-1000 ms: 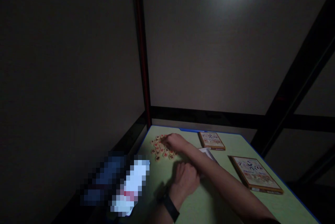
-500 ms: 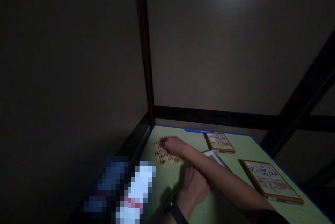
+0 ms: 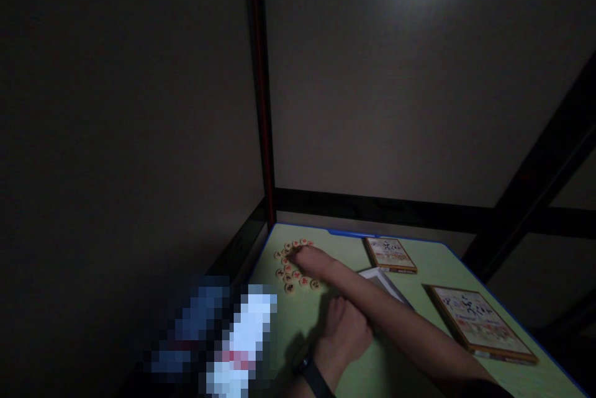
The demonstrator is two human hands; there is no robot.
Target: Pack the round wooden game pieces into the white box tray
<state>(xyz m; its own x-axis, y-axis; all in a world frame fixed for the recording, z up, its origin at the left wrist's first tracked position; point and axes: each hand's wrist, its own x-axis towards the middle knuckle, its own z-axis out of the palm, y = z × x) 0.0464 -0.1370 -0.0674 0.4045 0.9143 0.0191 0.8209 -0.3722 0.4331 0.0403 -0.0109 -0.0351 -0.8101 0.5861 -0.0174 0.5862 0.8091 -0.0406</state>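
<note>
Round wooden Chinese chess pieces with red and dark characters lie in a loose cluster on the green table's far left. Reaching across from the right, my right hand is bent down among them, its fingers drawn together on a piece, with the fingertips in shadow. My left hand, with a dark watch at the wrist, is curled closed close to the tabletop, against or just beside the right forearm. Whatever its fingers may hold is hidden. A white open box is partly covered by my right forearm.
Two flat boxes with printed lids stand to the right, a farther one and a nearer one. The green table has a blue edge. Dark panelled walls meet behind it. A pixelated patch covers something at lower left.
My right hand has shifted slightly, and more pieces show above it at the back of the cluster. The left hand stays in nearly the same place.
</note>
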